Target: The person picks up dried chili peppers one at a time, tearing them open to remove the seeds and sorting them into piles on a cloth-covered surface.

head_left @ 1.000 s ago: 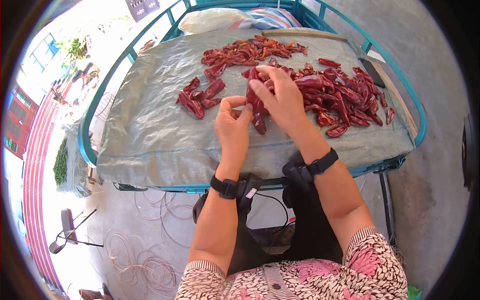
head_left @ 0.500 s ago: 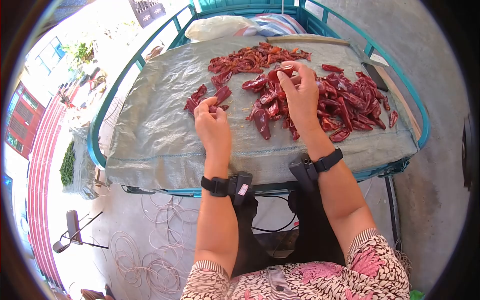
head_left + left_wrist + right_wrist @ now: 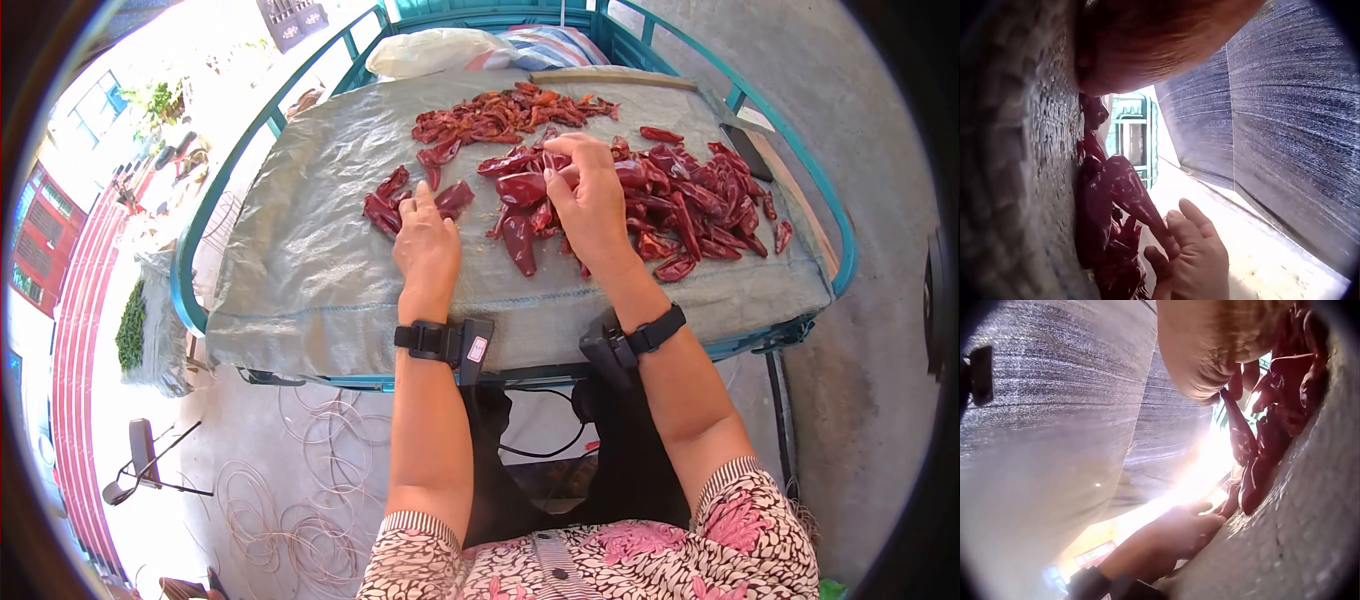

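Having dropped from mid-air since a second ago, the left hand (image 3: 425, 240) lies flat on the coarse woven sack (image 3: 310, 270) beside a small heap (image 3: 385, 205); the right hand (image 3: 590, 200) pinches a wrinkled, glossy dried chili (image 3: 522, 187) at the sack's middle.
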`<control>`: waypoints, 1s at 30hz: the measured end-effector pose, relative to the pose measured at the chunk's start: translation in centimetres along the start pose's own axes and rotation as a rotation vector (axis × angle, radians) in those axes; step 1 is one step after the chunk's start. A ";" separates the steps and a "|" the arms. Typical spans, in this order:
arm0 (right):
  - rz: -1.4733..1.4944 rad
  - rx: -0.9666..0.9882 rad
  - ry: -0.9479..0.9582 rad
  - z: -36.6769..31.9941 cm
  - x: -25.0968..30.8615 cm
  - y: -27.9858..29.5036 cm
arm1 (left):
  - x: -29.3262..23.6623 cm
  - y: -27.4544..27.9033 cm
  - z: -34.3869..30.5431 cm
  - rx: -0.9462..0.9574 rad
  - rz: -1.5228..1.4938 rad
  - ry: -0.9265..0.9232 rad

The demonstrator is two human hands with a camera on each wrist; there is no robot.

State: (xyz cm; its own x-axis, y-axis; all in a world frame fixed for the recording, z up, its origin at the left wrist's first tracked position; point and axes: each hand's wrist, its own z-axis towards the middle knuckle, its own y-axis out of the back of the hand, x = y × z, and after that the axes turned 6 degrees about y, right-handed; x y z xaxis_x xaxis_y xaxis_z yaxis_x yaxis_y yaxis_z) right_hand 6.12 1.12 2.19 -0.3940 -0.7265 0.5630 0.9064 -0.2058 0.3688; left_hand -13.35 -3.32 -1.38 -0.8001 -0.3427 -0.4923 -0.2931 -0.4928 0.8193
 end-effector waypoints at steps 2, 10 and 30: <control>-0.055 0.015 0.000 -0.1 -0.3 0.1 | 0.0 -0.2 0.0 0.025 0.035 0.014; -0.033 -0.014 0.157 0.2 -0.1 0.2 | -0.1 0.9 -1.5 -0.174 -0.339 -0.239; -0.144 0.048 0.332 0.9 0.3 0.0 | -2.3 1.1 -3.6 0.102 -0.973 -0.126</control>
State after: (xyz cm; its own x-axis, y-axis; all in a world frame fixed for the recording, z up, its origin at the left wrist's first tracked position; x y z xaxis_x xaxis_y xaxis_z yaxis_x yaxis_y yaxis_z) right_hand 5.89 1.47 3.04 -0.4390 -0.8673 0.2347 0.8340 -0.2962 0.4655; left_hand -9.93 -5.97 -0.38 -0.2338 0.2662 -0.9351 -0.8921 -0.4412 0.0974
